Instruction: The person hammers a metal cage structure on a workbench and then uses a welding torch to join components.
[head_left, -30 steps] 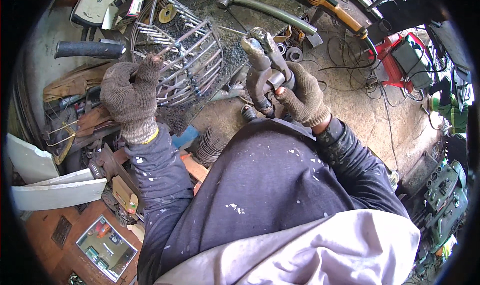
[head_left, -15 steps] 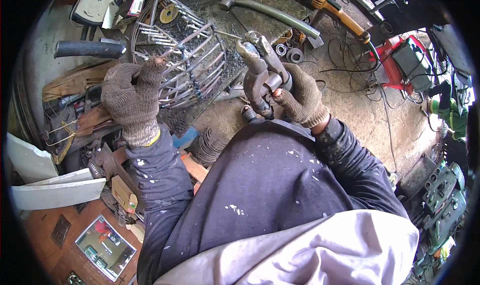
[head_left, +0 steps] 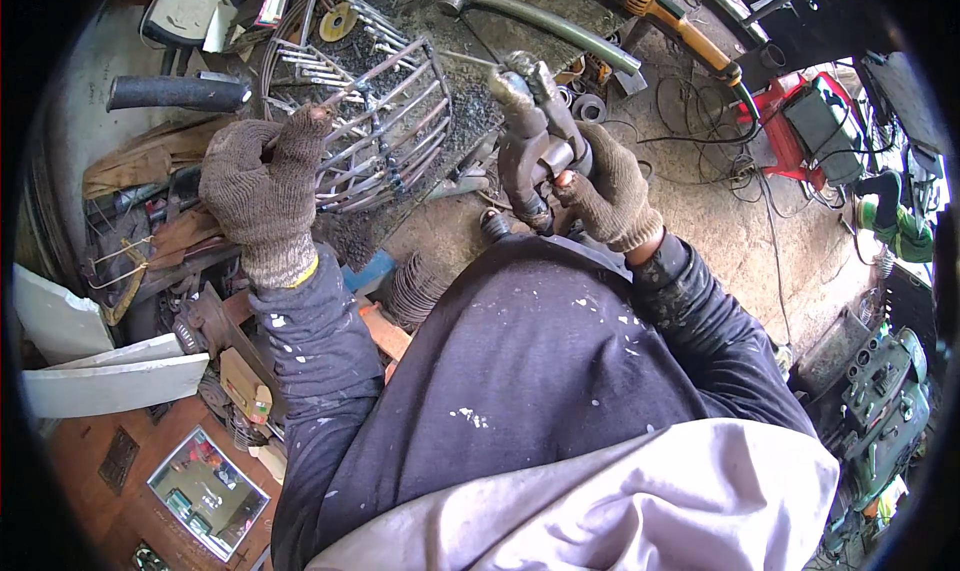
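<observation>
My left hand (head_left: 262,186), in a knitted brown work glove with a bare thumb tip, is closed around a thin metal rod. The rod slants up to the top corner of a welded metal bar frame (head_left: 383,139), which has a row of parallel bars. My right hand (head_left: 612,191), gloved the same way, grips a worn welding electrode holder (head_left: 530,146). From the holder's jaws a thin welding electrode (head_left: 468,60) points left, its tip near the frame's upper right corner. Whether the two touch I cannot tell.
Beyond the frame lie a hammer (head_left: 545,26) and an orange angle grinder (head_left: 665,16). Cut rods and a yellow disc (head_left: 338,23) are behind it. Cables (head_left: 705,136) trail across the floor by a red plastic stool (head_left: 790,131). A dark-handled tool (head_left: 180,94) lies left.
My right hand has shifted slightly right, and the electrode holder's jaws have moved up and right with the electrode. My left hand keeps its hold, almost still.
</observation>
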